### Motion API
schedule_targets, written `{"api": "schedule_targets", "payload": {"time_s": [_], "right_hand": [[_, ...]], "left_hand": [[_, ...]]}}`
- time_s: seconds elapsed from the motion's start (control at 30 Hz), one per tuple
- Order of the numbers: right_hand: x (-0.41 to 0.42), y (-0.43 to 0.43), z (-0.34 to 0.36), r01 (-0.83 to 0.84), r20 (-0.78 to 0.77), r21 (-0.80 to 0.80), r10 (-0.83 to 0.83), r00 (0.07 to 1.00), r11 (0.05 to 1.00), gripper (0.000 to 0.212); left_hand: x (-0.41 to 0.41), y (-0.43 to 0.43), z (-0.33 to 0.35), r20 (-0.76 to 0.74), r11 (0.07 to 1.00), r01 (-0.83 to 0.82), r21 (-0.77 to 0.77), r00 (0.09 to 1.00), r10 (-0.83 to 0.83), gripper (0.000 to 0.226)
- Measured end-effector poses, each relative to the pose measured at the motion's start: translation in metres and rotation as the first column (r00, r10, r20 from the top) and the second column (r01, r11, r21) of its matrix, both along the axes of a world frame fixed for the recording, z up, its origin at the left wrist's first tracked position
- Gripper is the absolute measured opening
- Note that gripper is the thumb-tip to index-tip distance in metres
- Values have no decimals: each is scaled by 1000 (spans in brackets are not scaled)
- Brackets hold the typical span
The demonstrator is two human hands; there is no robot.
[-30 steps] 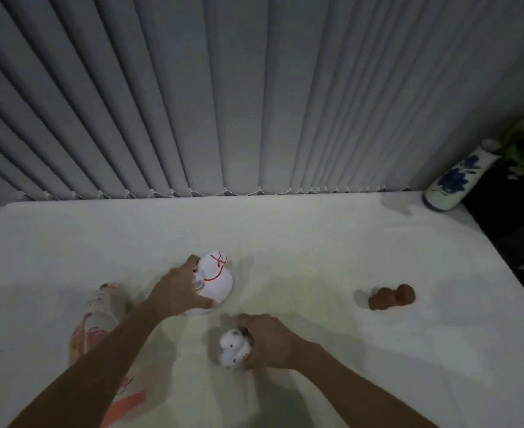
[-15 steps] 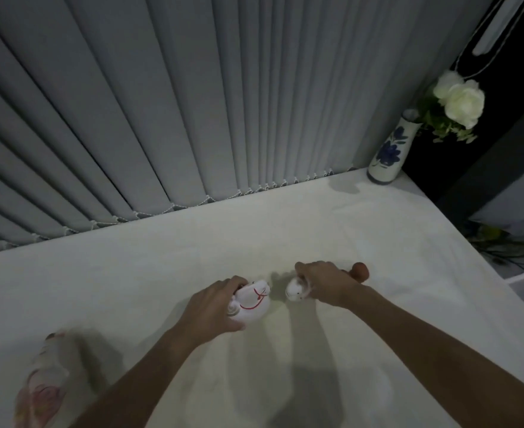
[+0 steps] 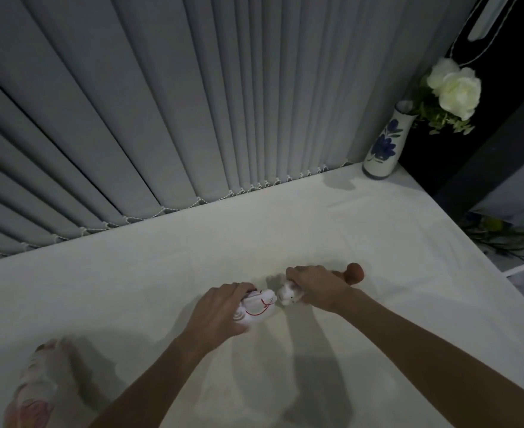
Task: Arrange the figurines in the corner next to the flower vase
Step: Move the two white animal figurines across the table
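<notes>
Head view: near the table's [image 3: 168, 273] middle, the left hand [image 3: 217, 313] grasps a white red-lined figurine [image 3: 259, 308], the right hand [image 3: 316, 287] a small white figurine [image 3: 287, 296], the flower vase [image 3: 382, 143] standing well apart at the far right corner

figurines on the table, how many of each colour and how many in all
White with red lines: 1, the larger figurine in the left hand
Plain white: 1, the small figurine in the right hand
Brown: 1, the brown figurine behind the right hand
Pale with pink markings: 1, the blurred figurine at the lower left
Total: 4
</notes>
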State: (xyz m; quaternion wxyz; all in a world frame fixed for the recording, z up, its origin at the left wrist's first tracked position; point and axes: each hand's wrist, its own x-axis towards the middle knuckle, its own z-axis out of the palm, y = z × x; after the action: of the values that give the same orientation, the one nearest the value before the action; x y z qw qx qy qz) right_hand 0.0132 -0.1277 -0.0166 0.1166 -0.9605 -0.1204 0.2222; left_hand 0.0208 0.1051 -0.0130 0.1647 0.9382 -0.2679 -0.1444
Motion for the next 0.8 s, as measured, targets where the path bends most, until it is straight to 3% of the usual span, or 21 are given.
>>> {"api": "schedule_targets", "payload": {"time_s": [0.13,0.23,0.37,0.6,0.7,0.8], "right_hand": [[3,-3,13,23,-133,109,-9,991,994,88],[11,-4,38,5,-108,189,16,994,982,102],[35,12,74,-58,4,196,58,998,979,101],[80,98,95,-176,10,190,177,984,966,92],[85,158,86,-223,-15,233,232,973,947,88],[73,224,63,-156,-131,377,219,967,913,74]], "left_hand": [[1,3,4,-69,1000,7,1,998,-7,92],[2,15,16,-73,999,-39,-35,997,37,107],[5,53,35,16,985,-141,-102,990,143,103],[-8,151,63,113,894,-423,-146,891,440,102],[-30,202,67,72,780,-586,-218,788,612,100],[-54,249,59,-60,577,-778,-251,607,792,97]]}}
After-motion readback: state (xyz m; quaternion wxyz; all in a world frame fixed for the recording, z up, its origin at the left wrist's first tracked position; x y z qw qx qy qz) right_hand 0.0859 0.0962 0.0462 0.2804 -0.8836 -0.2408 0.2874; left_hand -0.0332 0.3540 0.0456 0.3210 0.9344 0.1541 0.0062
